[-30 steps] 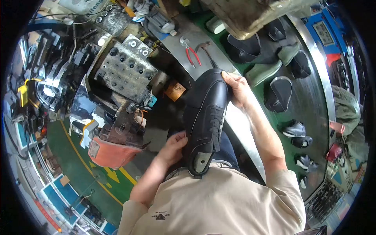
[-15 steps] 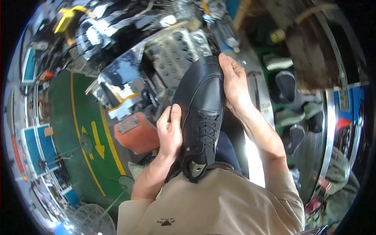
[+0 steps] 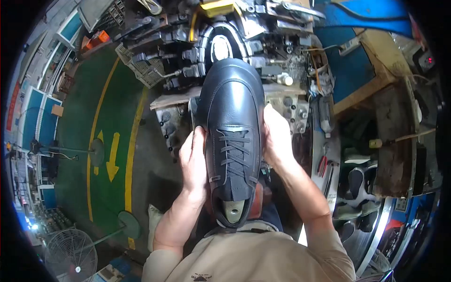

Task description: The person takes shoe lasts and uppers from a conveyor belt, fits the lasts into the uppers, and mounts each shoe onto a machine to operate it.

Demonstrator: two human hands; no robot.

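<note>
"Two hands on one black shoe [image 3: 233, 110], and we have its toe pointing away from us, heel close to our shirt [image 3: 249, 258]!"

"How are we gripping it?"

"Left hand [image 3: 192, 162] clasps the left side, right hand [image 3: 277, 136] the right, the shoe squeezed between them (some fingers we can't see)."

"And around us?"

"Beyond the toe, we spot a metal machine [image 3: 191, 70]; to our right, red-handled pliers [image 3: 322, 166] lie on a bench [image 3: 332, 188]."
</note>
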